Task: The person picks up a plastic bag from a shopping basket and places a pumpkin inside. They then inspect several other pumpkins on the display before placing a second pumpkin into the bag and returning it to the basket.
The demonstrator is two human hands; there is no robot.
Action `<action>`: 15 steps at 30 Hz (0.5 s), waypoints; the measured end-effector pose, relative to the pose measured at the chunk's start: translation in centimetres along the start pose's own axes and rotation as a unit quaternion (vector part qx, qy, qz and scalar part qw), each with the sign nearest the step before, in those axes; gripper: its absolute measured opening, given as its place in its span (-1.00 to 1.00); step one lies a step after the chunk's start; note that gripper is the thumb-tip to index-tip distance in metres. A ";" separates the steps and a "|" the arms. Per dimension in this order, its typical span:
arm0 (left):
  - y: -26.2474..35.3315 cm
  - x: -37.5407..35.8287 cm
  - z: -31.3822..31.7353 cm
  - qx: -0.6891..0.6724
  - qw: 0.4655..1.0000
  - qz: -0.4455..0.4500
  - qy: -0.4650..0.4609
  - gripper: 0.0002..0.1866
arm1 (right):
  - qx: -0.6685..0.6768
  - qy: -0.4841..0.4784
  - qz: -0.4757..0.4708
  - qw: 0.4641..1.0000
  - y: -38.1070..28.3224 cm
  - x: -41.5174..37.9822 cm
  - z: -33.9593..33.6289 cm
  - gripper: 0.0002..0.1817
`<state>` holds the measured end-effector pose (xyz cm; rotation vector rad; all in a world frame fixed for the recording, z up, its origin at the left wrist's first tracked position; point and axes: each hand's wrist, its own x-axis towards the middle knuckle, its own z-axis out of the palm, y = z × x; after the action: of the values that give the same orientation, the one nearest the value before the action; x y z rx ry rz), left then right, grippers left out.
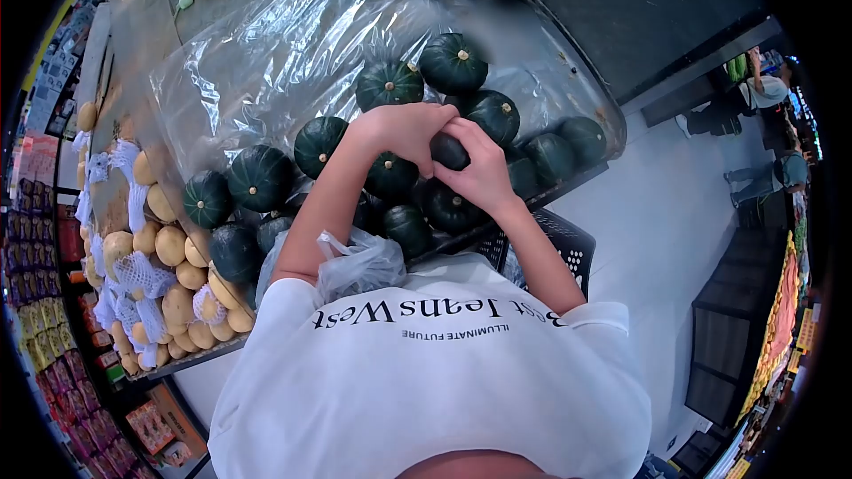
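Observation:
Between my two hands is a small dark green pumpkin (pixel 450 152). My left hand (pixel 404 135) curls round its left side and top, and my right hand (pixel 477 167) wraps its right side. Other dark green pumpkins (pixel 389 86) lie around my hands on a stand covered with clear plastic sheet (pixel 266 53). One larger pumpkin (pixel 453 62) sits just beyond my fingers. A translucent plastic bag (pixel 359 264) hangs by my left forearm.
Yellow-brown melons (pixel 170 246), some in white foam nets, are piled at the left. Below the stand's edge is a black perforated basket (pixel 564 244). Two people (pixel 765 91) (pixel 788 172) are at the far right, beyond the pale floor (pixel 657 213).

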<state>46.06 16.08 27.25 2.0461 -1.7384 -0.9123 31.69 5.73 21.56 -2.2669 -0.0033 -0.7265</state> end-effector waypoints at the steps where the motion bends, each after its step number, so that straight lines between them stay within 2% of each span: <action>1: 0.1 -0.1 0.1 0.008 1.000 -0.005 0.002 -0.24 | -0.022 0.009 -0.005 1.000 -0.1 -0.2 0.3 -0.50; 5: 0.3 -0.9 -0.9 -0.036 0.996 0.052 0.069 -0.25 | -0.093 0.037 -0.029 0.995 -0.6 -0.7 0.8 -0.50; 7: 1.1 -1.7 -1.9 -0.063 0.974 0.076 0.203 -0.37 | -0.102 0.040 -0.024 0.994 -0.9 -1.2 0.7 -0.48; 11: 3.2 -4.3 -3.8 -0.151 0.855 0.156 0.471 -0.59 | -0.031 0.158 -0.007 0.987 -4.4 -2.1 0.3 -0.54; 13: 4.0 -5.7 -5.6 -0.196 0.785 0.236 0.538 -0.68 | 0.076 0.193 0.005 0.978 -5.9 -2.9 1.0 -0.57; 15: 6.4 -8.5 -8.5 -0.282 0.758 0.241 0.537 -0.81 | 0.231 0.148 0.011 0.961 -8.0 -3.7 1.9 -0.62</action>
<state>46.09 21.40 39.78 1.1558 -1.0168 0.0165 27.87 13.58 23.88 -1.6984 -0.0043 -0.9389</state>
